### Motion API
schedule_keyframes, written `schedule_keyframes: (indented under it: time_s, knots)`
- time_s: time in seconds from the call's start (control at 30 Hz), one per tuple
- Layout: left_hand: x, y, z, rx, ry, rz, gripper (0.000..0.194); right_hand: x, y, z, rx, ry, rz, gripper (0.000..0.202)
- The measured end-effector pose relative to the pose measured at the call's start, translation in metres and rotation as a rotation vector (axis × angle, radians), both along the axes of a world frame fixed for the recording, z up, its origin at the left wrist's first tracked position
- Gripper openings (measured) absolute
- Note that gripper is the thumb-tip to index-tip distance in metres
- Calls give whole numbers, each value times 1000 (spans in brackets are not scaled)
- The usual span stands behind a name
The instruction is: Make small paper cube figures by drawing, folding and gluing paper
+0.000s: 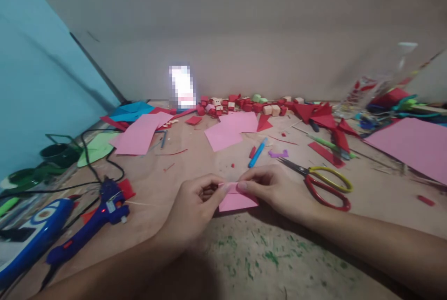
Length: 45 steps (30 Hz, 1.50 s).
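A small pink paper piece point(238, 201) is held between both hands near the middle of the table, its top edge folded over. My left hand point(195, 202) pinches its upper left corner between thumb and fingers. At the upper right corner, my right hand point(267, 189) presses the fold with its thumb, fingers behind the paper. Scissors point(307, 172) with yellow and red handles lie partly open just right of my right hand. Beyond the hands are a blue pen point(257, 153) and a purple scrap point(278, 153).
A blue glue gun point(94, 225) with a cable lies at left, beside a blue-and-white object point(38, 239). Pink sheets point(232, 130), red scraps and small paper cubes point(244, 104) line the back, near a lit phone point(183, 86). A large pink sheet point(412, 146) lies right.
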<state>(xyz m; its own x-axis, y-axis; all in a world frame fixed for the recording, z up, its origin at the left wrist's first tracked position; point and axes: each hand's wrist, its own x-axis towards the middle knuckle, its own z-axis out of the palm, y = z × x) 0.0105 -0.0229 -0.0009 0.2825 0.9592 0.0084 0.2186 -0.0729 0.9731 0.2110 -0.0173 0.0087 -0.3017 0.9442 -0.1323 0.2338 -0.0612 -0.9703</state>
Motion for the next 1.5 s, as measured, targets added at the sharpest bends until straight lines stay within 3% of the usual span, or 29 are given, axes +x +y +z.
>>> schedule_keyframes:
  time_s: [0.27, 0.5, 0.73, 0.9, 1.1, 1.33, 1.5]
  knots:
    - [0, -3, 1, -1, 73, -93, 21, 0, -4, -7, 62, 1, 63, 21]
    - [-2, -3, 0, 77, 175, -92, 24, 0, -6, -9, 92, 5, 154, 24]
    - [-5, 1, 0, 92, 183, -62, 25, 1, -5, -14, 111, 55, 83, 21]
    - [-6, 1, -3, 153, 218, -60, 24, 0, -6, -16, 111, 69, 106, 19]
    - [-12, 1, -6, 116, 243, -68, 25, 2, -5, -17, 130, 73, 62, 20]
    - [-5, -2, 3, 61, 124, -42, 27, 1, -6, -7, 136, 44, 86, 18]
    - [3, 1, 1, -138, -124, 6, 32, 1, -5, -7, 176, -31, -71, 18]
